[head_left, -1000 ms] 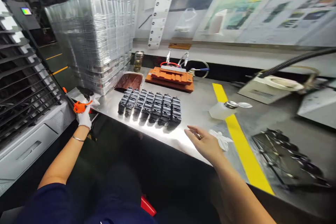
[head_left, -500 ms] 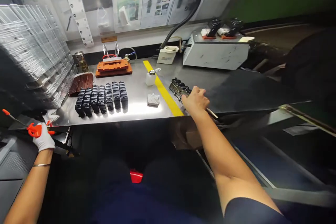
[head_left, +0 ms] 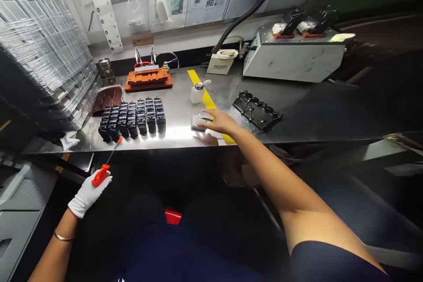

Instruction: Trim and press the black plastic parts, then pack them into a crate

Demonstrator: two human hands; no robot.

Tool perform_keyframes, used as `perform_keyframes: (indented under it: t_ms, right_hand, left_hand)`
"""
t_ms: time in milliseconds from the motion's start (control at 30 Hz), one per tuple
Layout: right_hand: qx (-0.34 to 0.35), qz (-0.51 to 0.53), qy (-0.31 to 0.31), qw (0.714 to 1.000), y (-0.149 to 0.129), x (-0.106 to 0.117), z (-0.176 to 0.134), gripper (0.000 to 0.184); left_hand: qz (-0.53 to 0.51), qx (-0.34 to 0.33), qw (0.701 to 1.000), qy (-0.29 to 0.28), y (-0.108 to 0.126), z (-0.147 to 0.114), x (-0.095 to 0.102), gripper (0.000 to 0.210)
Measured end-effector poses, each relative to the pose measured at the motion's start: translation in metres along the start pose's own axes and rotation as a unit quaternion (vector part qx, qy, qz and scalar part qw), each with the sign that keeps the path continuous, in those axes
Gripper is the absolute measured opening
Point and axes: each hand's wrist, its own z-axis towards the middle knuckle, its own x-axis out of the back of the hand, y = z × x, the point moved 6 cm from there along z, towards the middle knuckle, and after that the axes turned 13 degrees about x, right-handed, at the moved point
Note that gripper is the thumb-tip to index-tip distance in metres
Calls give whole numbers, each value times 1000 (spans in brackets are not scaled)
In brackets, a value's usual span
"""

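My left hand (head_left: pixel 88 191), in a white glove, is closed around the red handle of an air blow gun (head_left: pixel 102 175). The gun's thin tube points up at the bench's front edge, its red tip just below a row of black moulded plastic parts (head_left: pixel 132 121). Bare, with fingers spread, my right hand (head_left: pixel 218 122) reaches over a small white folded cloth pad (head_left: pixel 197 120); whether the fingertips touch it I cannot tell. Right of the yellow tape lies a single black plastic part (head_left: pixel 256 112). A small dispenser bottle (head_left: pixel 196 93) with a metal lid stands behind the pad.
Stacked clear plastic trays (head_left: pixel 49 53) rise at the left. An orange fixture (head_left: pixel 148 79) sits at the back of the metal bench. A grey machine (head_left: pixel 294 59) with black parts on top stands at the back right, beside a white box (head_left: pixel 220 64) under a black hose.
My right hand has left the single black part and moved left to the cloth pad. My left hand has brought the air blow gun rightward, near the row of parts. The view has shifted slightly.
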Motion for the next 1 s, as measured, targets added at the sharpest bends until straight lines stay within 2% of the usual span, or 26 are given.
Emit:
perform_keyframes:
  t_ms: [67, 133, 200, 233, 300, 333, 400, 467, 533, 600, 667, 733, 800, 833, 900, 933, 1000]
  right_hand:
    - [37, 25, -52, 998, -17, -16, 10, 61]
    - [20, 30, -57, 998, -26, -21, 2, 58]
    - [26, 67, -64, 995, -41, -28, -26, 57]
    - [63, 112, -89, 988, -54, -38, -45, 57]
    - [137, 211, -186, 950, -78, -71, -92, 57]
    - [126, 223, -227, 940, -81, -91, -116, 54]
    - [36, 226, -278, 933, -70, -137, -154, 49]
    - [-86, 224, -272, 932, -47, -181, -178, 43]
    - [-139, 251, -256, 923, -33, -219, -189, 37]
    - [-160, 276, -238, 917, -30, -243, -190, 35]
    - [-154, 291, -245, 912, -39, -253, -184, 37]
    - [-120, 297, -264, 910, -61, -247, -168, 40]
    - [-60, 305, -278, 909, -97, -228, -141, 47]
    - [-21, 311, -280, 908, -122, -216, -124, 51]
    - [61, 324, -291, 898, -184, -192, -89, 60]
    - [115, 329, -291, 891, -222, -181, -70, 62]
    - [212, 327, -248, 887, -302, -161, -30, 63]
  left_hand:
    - [104, -27, 992, -70, 17, -1, -19, 35]
    - [204, -65, 973, -90, 38, -3, -26, 29]
    - [291, -91, 946, -108, 54, -5, -28, 27]
    - [331, -100, 930, -125, 59, -7, -31, 27]
    - [405, -110, 891, -175, 59, -14, -44, 26]
    - [435, -113, 870, -205, 55, -20, -54, 27]
    - [475, -114, 831, -266, 41, -33, -80, 28]
    - [492, -117, 799, -327, 25, -48, -110, 28]
    - [498, -119, 770, -382, 10, -61, -136, 26]
    - [495, -113, 761, -403, -1, -66, -147, 27]
    - [474, -87, 789, -382, -12, -63, -138, 28]
    - [401, -37, 854, -328, -23, -55, -110, 27]
    - [257, 16, 925, -280, -37, -47, -72, 24]
    - [169, 35, 951, -256, -46, -45, -53, 25]
    - [9, 48, 982, -183, -62, -43, -14, 29]
    - [-48, 44, 989, -132, -70, -43, 4, 32]
    - [-118, 29, 992, -15, -86, -48, 36, 33]
